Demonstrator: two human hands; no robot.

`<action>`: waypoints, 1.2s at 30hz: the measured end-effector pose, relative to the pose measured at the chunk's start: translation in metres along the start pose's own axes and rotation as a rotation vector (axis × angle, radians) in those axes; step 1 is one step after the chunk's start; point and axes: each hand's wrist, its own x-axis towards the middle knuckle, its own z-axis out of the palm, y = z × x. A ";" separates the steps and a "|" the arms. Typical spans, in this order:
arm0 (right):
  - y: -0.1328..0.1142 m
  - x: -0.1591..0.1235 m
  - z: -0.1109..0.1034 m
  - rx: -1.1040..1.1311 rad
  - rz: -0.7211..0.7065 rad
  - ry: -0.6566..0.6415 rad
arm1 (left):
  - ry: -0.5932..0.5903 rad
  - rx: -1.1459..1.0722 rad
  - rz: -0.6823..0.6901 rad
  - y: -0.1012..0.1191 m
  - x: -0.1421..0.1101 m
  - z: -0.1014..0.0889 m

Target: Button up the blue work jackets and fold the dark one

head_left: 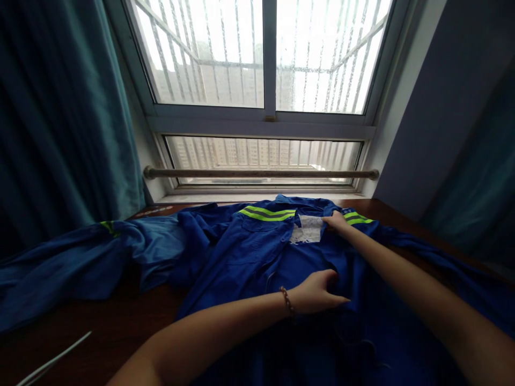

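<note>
A blue work jacket (257, 262) with yellow-green and grey reflective strips lies spread out, its collar toward the window. My right hand (337, 221) pinches the jacket's front edge near the collar, beside a pale patch (309, 229) with dark marks inside the neck opening. Lower on the front, my left hand (314, 292), with a beaded bracelet at the wrist, is over the cloth. Its thumb and fingers are apart, with blue fabric showing between them. Some fingertips are hard to make out against the dark folds.
A blue sleeve (156, 246) stretches left over the dark brown wooden surface (132, 316). White cord-like strips (56, 359) lie at lower left. Behind are a horizontal rail (257, 173) and a barred window (209, 59). A teal curtain (68, 107) hangs at left.
</note>
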 end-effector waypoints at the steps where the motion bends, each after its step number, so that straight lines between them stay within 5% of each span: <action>1: -0.007 0.003 0.010 -0.022 -0.039 0.049 | -0.041 -0.066 -0.089 0.005 -0.001 0.000; 3: -0.022 0.011 0.026 -0.067 -0.125 0.119 | -0.212 -0.117 -0.216 0.014 -0.004 -0.001; 6: -0.039 0.021 0.052 -0.088 -0.255 0.100 | -0.604 -0.063 -0.216 0.026 -0.008 -0.009; 9: -0.036 0.024 0.076 -0.087 -0.297 0.064 | -0.944 -0.024 -0.210 0.035 -0.008 -0.025; 11: -0.027 0.024 0.087 -0.067 -0.286 0.090 | -1.059 -0.054 -0.226 0.036 -0.008 -0.043; 13: -0.015 0.025 0.090 -0.027 -0.264 0.140 | -0.882 0.018 -0.200 0.032 -0.009 -0.066; 16: -0.001 0.033 0.087 0.057 -0.212 0.199 | -0.130 0.505 -0.219 0.012 -0.010 -0.101; 18: 0.004 0.040 0.084 0.107 -0.171 0.219 | 0.123 0.828 -0.311 -0.007 -0.009 -0.115; 19: 0.006 0.043 0.083 0.126 -0.152 0.226 | 0.100 0.918 -0.341 -0.016 -0.008 -0.118; 22: 0.006 0.052 0.085 0.145 -0.101 0.244 | -0.213 0.895 -0.296 -0.033 -0.001 -0.119; 28: -0.005 0.068 0.092 0.100 -0.053 0.254 | -0.610 0.348 -0.374 -0.032 0.002 -0.100; 32: -0.015 0.065 0.092 0.095 -0.082 0.252 | -0.664 -0.053 -0.397 -0.033 -0.013 -0.082; 36: -0.024 0.036 0.086 0.095 -0.187 0.225 | -0.662 -0.294 -0.493 -0.027 -0.018 -0.092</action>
